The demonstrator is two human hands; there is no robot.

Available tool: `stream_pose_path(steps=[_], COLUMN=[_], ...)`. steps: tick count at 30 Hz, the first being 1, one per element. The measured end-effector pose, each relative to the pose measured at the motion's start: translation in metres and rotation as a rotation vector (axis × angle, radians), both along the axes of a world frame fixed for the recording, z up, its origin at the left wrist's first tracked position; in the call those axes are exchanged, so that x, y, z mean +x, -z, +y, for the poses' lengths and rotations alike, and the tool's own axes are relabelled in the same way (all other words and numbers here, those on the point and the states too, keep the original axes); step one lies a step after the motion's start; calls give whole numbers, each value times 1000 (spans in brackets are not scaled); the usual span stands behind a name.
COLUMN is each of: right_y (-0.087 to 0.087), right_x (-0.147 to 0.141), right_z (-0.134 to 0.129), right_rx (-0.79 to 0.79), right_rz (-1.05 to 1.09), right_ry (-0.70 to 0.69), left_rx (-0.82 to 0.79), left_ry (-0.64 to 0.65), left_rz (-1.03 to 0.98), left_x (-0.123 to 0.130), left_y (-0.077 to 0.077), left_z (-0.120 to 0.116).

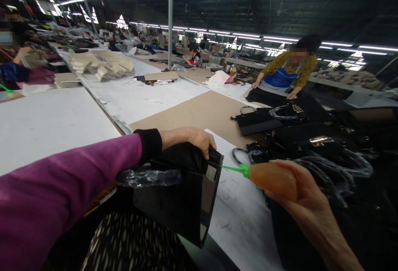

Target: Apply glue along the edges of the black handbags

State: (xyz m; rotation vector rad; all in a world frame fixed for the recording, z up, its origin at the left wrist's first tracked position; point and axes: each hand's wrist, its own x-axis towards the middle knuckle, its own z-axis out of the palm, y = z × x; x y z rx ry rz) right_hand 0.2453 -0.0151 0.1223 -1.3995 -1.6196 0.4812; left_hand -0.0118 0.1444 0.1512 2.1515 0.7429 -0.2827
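Note:
A black handbag (174,200) stands tilted at the table's near edge, close to my lap. My left hand (195,140) reaches over its top and grips the upper edge, the thumb and fingers closed at the corner. A plastic-wrapped handle (149,177) hangs on the side nearest me. In my right hand (306,192) is a squeeze bottle (273,177) of amber liquid, held on its side. Its thin green nozzle points left, and the tip meets the bag's upper edge just below my left fingers. Whether liquid is coming out cannot be seen.
Several black handbags (311,138) with wrapped handles are piled on the right. Across the table a co-worker in a blue apron (280,78) handles black material (264,96). Beige pieces (102,63) lie stacked at the back left. A metal post (170,22) rises behind the brown board (199,111).

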Motion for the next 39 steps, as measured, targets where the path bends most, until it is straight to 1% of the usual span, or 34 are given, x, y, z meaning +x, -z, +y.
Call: stream_pose_path(steps=[2, 5, 8, 12, 17, 23, 29, 39], right_y=[3, 2, -1, 0, 2, 6, 11, 11], right_x=[3, 2, -2, -6, -3, 1, 0, 3], right_z=[-2, -2, 2, 8, 9, 8, 12, 10], right_rx=[-18, -7, 1, -9, -14, -30, -40, -72], right_rz=[10, 40, 54, 21, 35, 63, 91, 95], right_ry=[-25, -9, 2, 8, 1, -3, 10, 0], left_rx=[27, 45, 47, 58, 52, 49, 120, 83], left_ry=[-9, 11, 41, 34, 50, 53, 15, 2], left_rz=[12, -5, -38, -62, -96, -79, 1, -24], left_x=[0, 0, -1, -1, -1, -1, 2, 1], left_y=[1, 4, 8, 12, 15, 13, 8, 8], left_z=[-1, 1, 5, 8, 9, 7, 2, 2])
